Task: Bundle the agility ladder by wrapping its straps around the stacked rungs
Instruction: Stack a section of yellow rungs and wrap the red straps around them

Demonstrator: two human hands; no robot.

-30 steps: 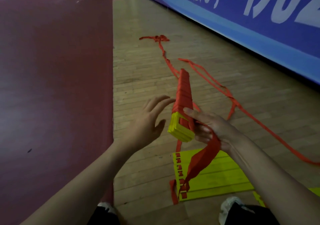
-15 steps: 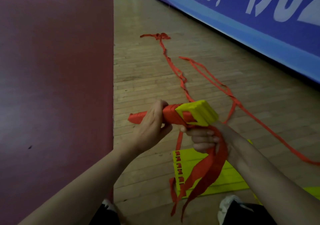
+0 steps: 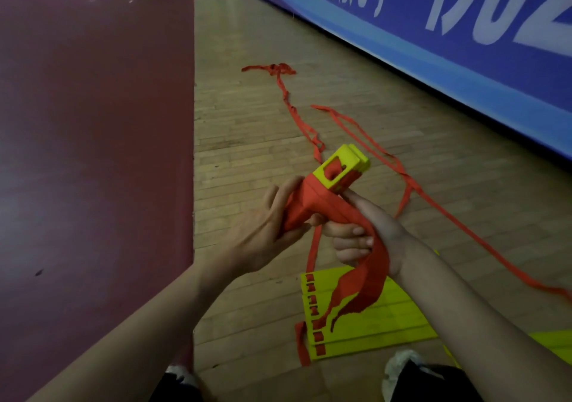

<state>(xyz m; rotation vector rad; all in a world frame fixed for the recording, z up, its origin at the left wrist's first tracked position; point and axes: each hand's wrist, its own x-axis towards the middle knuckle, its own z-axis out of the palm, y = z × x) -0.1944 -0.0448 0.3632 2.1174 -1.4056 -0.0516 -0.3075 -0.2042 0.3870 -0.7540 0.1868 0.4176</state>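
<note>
Loose red straps [image 3: 411,185] trail flat and twisted over the pale wooden floor [image 3: 247,129], running far toward a tangled knot [image 3: 274,68] and off to the right. A blue banner [image 3: 464,54] with large white characters borders that strip on the right. To the left lies a smooth maroon floor [image 3: 93,123]. Near the person, more yellow rungs [image 3: 380,321] lie flat side by side on the wood, red strap threaded through slots along their left edge. The right forearm and a hanging band of strap [image 3: 368,281] cover part of them, and a pale shoe [image 3: 402,366] shows just below. The stacked rungs [image 3: 343,166] are held up in the air between both hands, tilted with the bare yellow end pointing far and right. That end is a blocky rigid stack with a slot, and the rest is bound in smooth red webbing. The left hand [image 3: 266,228] grips the wrapped near part. The right hand [image 3: 380,228] has its fingers curled round the wide strap coming off the bundle, one finger lying straight under the stack.
</note>
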